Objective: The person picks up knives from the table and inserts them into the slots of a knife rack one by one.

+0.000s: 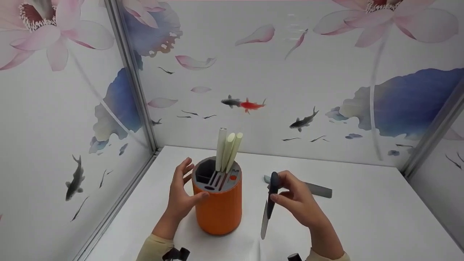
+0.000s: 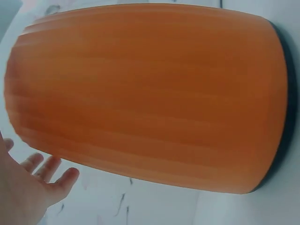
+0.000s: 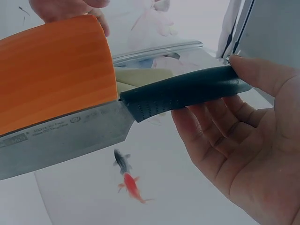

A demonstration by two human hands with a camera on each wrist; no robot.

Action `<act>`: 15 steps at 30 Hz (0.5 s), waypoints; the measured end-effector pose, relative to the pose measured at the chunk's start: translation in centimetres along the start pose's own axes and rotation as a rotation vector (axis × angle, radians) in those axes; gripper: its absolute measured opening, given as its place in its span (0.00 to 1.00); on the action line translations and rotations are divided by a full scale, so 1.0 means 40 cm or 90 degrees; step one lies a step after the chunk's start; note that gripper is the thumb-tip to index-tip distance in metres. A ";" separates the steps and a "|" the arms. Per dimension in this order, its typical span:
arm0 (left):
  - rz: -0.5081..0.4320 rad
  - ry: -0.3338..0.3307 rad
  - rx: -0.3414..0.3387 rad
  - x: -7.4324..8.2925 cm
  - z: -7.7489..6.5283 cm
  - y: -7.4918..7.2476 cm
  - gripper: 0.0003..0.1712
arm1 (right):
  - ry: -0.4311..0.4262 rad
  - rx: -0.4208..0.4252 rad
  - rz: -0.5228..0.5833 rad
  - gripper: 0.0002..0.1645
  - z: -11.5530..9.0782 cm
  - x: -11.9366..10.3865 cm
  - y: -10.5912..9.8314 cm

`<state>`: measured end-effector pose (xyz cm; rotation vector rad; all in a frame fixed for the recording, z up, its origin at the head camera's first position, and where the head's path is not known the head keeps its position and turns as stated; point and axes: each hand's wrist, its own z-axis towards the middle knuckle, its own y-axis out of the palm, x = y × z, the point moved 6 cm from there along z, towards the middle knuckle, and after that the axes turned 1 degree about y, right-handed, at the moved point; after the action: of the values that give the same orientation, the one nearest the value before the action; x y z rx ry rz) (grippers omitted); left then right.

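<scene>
An orange, cylindrical knife block (image 1: 218, 214) with a grey slotted top stands upright on the white table. Three pale green handles (image 1: 228, 150) stick up from its rear. My left hand (image 1: 183, 197) is at the block's left side, fingers spread, its thumb overlapping the front rim. To the right of the block, my right hand (image 1: 297, 201) holds a kitchen knife (image 3: 70, 140) by its dark handle, between thumb and fingertips. The blade hangs point down, seen nearly edge-on in the head view. In the right wrist view the blade overlaps the orange wall.
Behind my right hand lies a flat grey strip (image 1: 319, 190) with a pale teal end, partly hidden by the hand. White panels (image 1: 232, 72) painted with lotus flowers and fish enclose the table (image 1: 362, 217) at the back and sides.
</scene>
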<state>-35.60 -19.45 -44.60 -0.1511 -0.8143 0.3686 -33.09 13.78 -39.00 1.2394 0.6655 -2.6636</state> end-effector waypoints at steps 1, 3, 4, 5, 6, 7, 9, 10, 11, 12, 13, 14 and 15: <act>0.007 0.016 0.013 0.010 0.001 -0.006 0.62 | 0.003 -0.001 0.000 0.17 0.000 -0.002 0.002; 0.018 0.057 0.039 0.032 0.002 -0.014 0.59 | 0.006 -0.004 -0.001 0.18 0.000 -0.005 0.005; 0.020 0.079 0.051 0.045 0.002 -0.017 0.58 | 0.007 -0.006 -0.002 0.18 0.001 -0.007 0.006; 0.018 0.103 0.060 0.059 0.002 -0.018 0.57 | 0.007 -0.007 -0.003 0.19 0.001 -0.008 0.008; 0.019 0.134 0.070 0.075 0.002 -0.019 0.55 | 0.007 -0.009 -0.005 0.19 0.001 -0.010 0.010; 0.024 0.171 0.082 0.093 0.001 -0.020 0.52 | 0.008 -0.011 -0.008 0.20 0.001 -0.011 0.012; 0.040 0.248 0.111 0.138 -0.005 -0.022 0.47 | 0.008 -0.015 -0.018 0.20 0.001 -0.014 0.017; 0.048 0.283 0.126 0.162 -0.011 -0.021 0.46 | 0.009 -0.017 -0.021 0.20 0.001 -0.015 0.020; 0.056 0.316 0.141 0.186 -0.017 -0.020 0.45 | 0.011 -0.020 -0.023 0.20 0.001 -0.016 0.023; 0.062 0.342 0.154 0.209 -0.025 -0.017 0.46 | 0.015 -0.023 -0.023 0.20 0.001 -0.018 0.026; 0.060 0.355 0.161 0.230 -0.032 -0.012 0.46 | 0.018 -0.026 -0.024 0.20 0.001 -0.019 0.029; 0.049 0.357 0.158 0.247 -0.038 -0.004 0.46 | 0.020 -0.028 -0.024 0.20 0.000 -0.020 0.032; 0.032 0.352 0.145 0.261 -0.043 0.007 0.45 | 0.023 -0.029 -0.023 0.20 0.000 -0.022 0.035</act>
<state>-27.87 -15.21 -38.73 -0.0553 -0.2208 0.4381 -32.09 12.49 -38.80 1.2782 0.7560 -2.6453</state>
